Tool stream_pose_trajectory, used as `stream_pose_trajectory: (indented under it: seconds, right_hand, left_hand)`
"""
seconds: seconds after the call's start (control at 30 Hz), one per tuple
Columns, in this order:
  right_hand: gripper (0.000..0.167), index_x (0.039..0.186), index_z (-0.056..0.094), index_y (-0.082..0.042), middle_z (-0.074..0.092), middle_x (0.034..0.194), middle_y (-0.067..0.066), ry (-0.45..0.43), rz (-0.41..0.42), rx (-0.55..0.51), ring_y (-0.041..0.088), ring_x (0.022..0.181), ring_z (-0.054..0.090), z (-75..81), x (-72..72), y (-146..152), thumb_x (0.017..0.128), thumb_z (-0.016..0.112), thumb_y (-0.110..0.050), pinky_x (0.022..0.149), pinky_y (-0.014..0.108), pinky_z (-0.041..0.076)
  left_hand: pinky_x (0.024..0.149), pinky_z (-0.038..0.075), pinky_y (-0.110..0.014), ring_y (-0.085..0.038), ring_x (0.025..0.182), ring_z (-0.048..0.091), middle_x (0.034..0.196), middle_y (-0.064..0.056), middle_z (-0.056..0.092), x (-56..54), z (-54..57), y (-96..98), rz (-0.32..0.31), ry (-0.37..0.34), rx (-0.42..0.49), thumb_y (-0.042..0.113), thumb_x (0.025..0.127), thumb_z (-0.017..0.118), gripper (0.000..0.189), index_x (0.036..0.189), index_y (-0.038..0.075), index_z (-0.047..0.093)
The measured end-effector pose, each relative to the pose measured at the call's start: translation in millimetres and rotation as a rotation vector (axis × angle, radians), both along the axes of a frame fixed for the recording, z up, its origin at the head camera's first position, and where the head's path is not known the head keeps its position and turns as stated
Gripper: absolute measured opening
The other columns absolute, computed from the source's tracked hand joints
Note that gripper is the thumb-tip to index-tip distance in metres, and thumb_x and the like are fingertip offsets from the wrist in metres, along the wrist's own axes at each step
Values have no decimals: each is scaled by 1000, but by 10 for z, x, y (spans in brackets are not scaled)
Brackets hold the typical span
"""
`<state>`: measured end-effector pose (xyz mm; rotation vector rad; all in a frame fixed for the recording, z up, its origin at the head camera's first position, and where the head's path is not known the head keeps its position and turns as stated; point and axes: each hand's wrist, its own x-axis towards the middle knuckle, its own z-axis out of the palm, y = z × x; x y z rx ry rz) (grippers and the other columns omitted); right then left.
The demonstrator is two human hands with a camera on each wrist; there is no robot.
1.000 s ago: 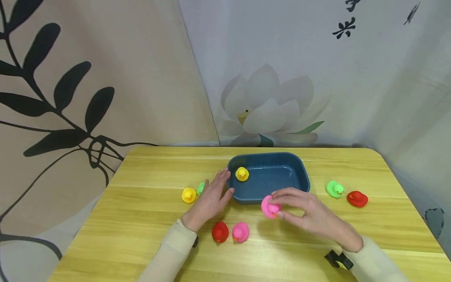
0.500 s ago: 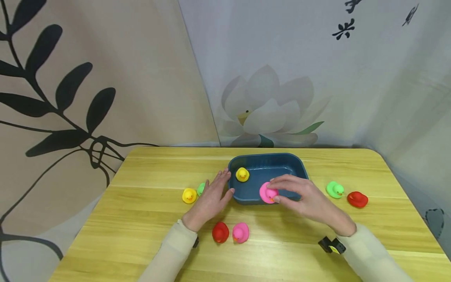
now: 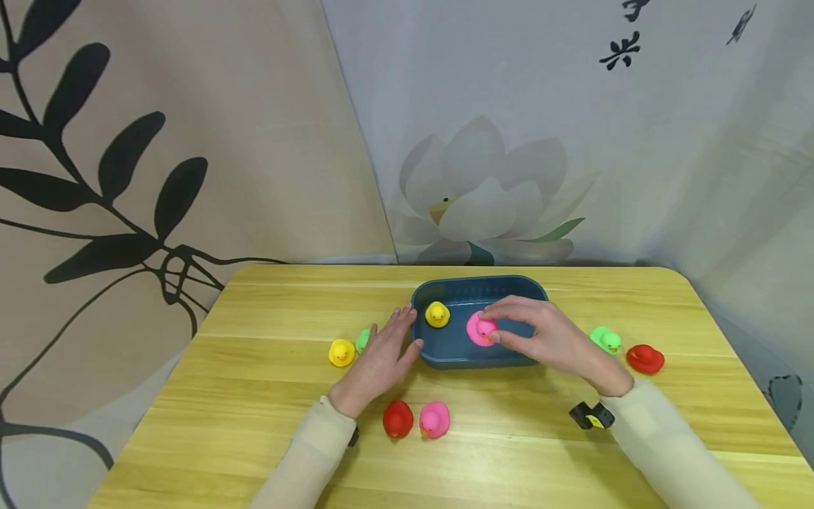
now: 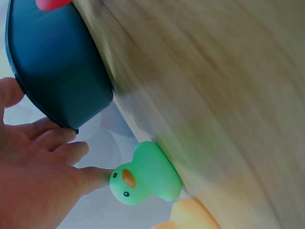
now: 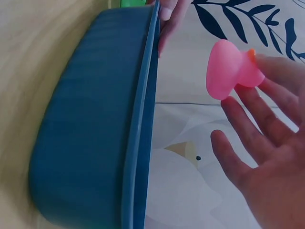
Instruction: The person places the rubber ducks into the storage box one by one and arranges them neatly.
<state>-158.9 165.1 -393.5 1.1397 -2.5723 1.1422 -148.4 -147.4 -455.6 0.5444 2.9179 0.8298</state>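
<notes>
A pink rubber duck (image 3: 480, 329) is pinched between the thumb and fingers of my right hand (image 3: 548, 335). In the right wrist view the pink duck (image 5: 226, 71) hangs above the rim of the dark blue basin (image 5: 95, 114). My left hand (image 3: 379, 360) rests its extended fingers against the left end of the basin (image 3: 483, 363); the left wrist view has fingertips touching the basin's rim (image 4: 31, 98). Inside the basin, toward its left end, sits a yellow duck (image 3: 437, 314). Partly hidden behind my left hand is a green duck (image 3: 362, 341), seen whole in the left wrist view.
A yellow duck (image 3: 341, 353) stands left of my left hand. Nearer me on the wooden table (image 3: 242, 424) are a red duck (image 3: 397, 419) and a second pink duck (image 3: 434, 420). Right of the basin lie a green duck (image 3: 606, 339) and a red duck (image 3: 645, 359).
My right hand has carried the pink duck away from me, from in front of the basin's near rim to over its inside. My left hand has stayed in place.
</notes>
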Motion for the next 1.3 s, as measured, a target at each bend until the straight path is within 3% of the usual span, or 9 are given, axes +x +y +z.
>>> stream_pose_trajectory:
  seconds: [0.57,0.87,1.3]
  right_hand:
    - [29,124,76,-17,72,121,-3,-120,-38,105,26,116,66,10,-316,-117,95,78,-18,96,47,56]
    - [31,125,75,-10,73,123,5,-200,-68,125,34,114,66,7,-479,-202,94,77,-15,98,54,54]
    - [31,125,75,-10,72,124,6,-267,-70,161,30,110,64,5,-684,-242,95,77,-16,97,52,54]
  left_hand:
    - [121,16,-68,-29,157,21,170,-9,26,-17,3,3,7,-9,7,37,109,53,64,161,5,34]
    - [121,15,-68,-29,157,21,170,-9,26,-20,8,6,12,-17,9,36,109,53,64,162,6,34]
    - [121,16,-68,-29,157,21,170,-9,25,-8,5,15,11,-15,3,36,109,53,64,161,6,34]
